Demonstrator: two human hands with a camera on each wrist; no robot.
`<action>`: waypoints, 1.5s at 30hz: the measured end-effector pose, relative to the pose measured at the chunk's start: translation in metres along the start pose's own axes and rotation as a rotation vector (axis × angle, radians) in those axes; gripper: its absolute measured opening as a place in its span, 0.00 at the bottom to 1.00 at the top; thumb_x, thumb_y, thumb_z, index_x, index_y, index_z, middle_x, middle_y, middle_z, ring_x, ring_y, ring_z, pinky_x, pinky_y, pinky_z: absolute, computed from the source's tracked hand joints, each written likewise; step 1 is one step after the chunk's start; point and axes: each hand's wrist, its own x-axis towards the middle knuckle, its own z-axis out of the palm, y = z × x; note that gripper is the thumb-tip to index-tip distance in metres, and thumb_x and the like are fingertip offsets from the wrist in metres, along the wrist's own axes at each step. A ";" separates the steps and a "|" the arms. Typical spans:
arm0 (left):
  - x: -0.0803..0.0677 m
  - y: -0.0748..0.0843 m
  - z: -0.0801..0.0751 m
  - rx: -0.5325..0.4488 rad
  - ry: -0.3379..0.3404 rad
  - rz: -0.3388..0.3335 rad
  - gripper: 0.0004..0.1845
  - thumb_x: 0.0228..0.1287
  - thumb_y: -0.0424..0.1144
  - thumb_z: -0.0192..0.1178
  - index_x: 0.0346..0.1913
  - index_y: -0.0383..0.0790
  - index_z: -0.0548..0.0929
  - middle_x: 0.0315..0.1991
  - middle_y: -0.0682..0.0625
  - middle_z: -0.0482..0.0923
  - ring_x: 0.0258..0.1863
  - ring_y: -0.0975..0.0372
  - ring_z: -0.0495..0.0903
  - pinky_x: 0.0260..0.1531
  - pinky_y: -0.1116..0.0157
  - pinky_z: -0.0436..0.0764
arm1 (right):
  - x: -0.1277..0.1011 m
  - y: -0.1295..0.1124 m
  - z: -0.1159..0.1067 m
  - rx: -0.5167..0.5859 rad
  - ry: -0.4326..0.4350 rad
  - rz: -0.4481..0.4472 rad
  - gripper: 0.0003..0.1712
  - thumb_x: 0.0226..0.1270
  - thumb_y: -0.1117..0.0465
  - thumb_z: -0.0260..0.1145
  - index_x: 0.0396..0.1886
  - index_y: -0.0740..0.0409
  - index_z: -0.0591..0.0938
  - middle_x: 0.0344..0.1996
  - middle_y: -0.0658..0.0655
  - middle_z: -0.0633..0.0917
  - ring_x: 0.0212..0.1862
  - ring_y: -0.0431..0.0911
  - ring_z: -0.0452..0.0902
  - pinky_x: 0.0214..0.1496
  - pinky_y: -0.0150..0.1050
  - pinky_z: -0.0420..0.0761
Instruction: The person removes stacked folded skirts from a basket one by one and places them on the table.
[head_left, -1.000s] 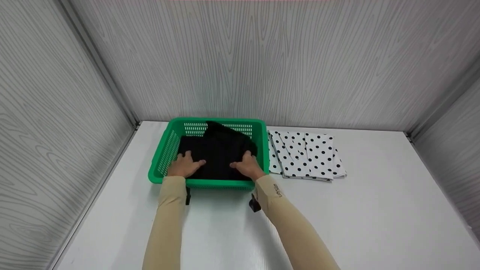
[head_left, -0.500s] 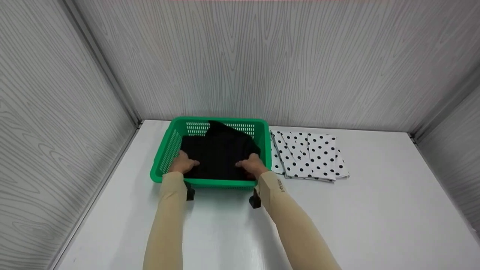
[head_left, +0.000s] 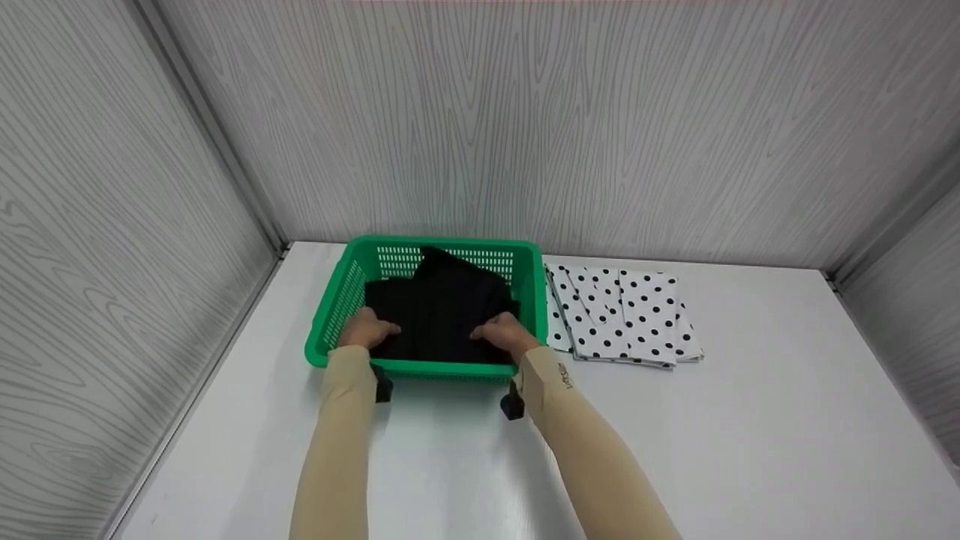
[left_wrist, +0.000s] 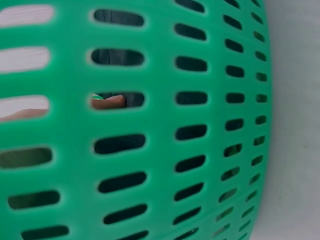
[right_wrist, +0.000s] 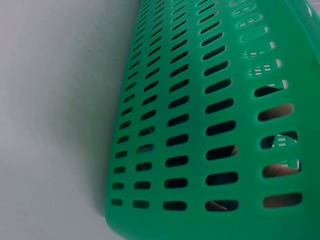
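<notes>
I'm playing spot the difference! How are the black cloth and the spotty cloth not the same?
The black cloth looks plain and dark, while the spotty cloth is white with black dots.
The black cloth is inside the green basket; the spotty cloth lies on the white table.
The left hand and right hand grip the black cloth; neither touches the spotty cloth.
Both look like fabric.

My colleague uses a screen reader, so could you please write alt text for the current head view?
A person's left hand and right hand hold black cloth at its sides inside a green slotted basket on a white table. Folded white cloth with black dots lies to the right of the basket.
</notes>
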 end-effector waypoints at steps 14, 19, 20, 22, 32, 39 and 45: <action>0.006 -0.005 -0.001 -0.043 -0.036 0.002 0.47 0.72 0.40 0.58 0.78 0.23 0.41 0.78 0.27 0.42 0.77 0.38 0.45 0.74 0.47 0.51 | -0.003 0.001 0.001 0.116 0.030 0.069 0.45 0.68 0.61 0.68 0.76 0.74 0.57 0.72 0.70 0.64 0.70 0.58 0.63 0.74 0.50 0.61; 0.004 -0.003 -0.001 -0.069 -0.003 0.034 0.45 0.71 0.38 0.58 0.79 0.24 0.44 0.78 0.27 0.45 0.77 0.39 0.47 0.74 0.47 0.52 | -0.001 0.000 0.001 0.142 0.095 0.003 0.15 0.66 0.64 0.68 0.45 0.69 0.76 0.40 0.59 0.76 0.43 0.49 0.71 0.56 0.42 0.74; 0.004 -0.002 -0.001 -0.072 0.008 0.044 0.44 0.71 0.38 0.59 0.79 0.24 0.45 0.78 0.28 0.46 0.77 0.39 0.48 0.73 0.47 0.53 | -0.001 -0.001 0.001 0.150 0.115 -0.025 0.11 0.66 0.65 0.68 0.38 0.66 0.75 0.35 0.56 0.74 0.39 0.48 0.68 0.51 0.41 0.74; 0.004 -0.001 -0.001 -0.073 0.028 0.070 0.43 0.71 0.36 0.59 0.78 0.24 0.47 0.77 0.28 0.48 0.76 0.39 0.50 0.73 0.48 0.55 | 0.000 -0.001 0.001 0.170 0.136 -0.075 0.11 0.65 0.68 0.68 0.31 0.61 0.72 0.31 0.53 0.71 0.36 0.47 0.66 0.46 0.41 0.73; 0.006 -0.007 -0.001 -0.135 -0.029 0.068 0.47 0.70 0.36 0.60 0.79 0.24 0.41 0.78 0.28 0.42 0.77 0.40 0.45 0.74 0.48 0.52 | -0.004 0.002 -0.001 0.290 -0.080 -0.083 0.47 0.65 0.63 0.70 0.80 0.53 0.59 0.78 0.63 0.56 0.76 0.59 0.52 0.75 0.59 0.55; 0.006 -0.005 0.005 -0.051 0.037 0.133 0.45 0.68 0.32 0.62 0.79 0.26 0.47 0.76 0.27 0.51 0.74 0.37 0.55 0.71 0.46 0.60 | -0.005 0.004 0.001 0.149 -0.205 -0.198 0.42 0.64 0.66 0.70 0.78 0.54 0.67 0.77 0.62 0.58 0.74 0.57 0.56 0.73 0.56 0.60; 0.006 0.000 0.004 -0.050 0.010 0.229 0.50 0.66 0.29 0.64 0.81 0.32 0.41 0.78 0.29 0.47 0.72 0.36 0.59 0.69 0.44 0.62 | -0.003 0.001 0.002 0.085 -0.180 -0.225 0.41 0.63 0.68 0.70 0.77 0.57 0.68 0.76 0.63 0.61 0.74 0.56 0.57 0.74 0.52 0.60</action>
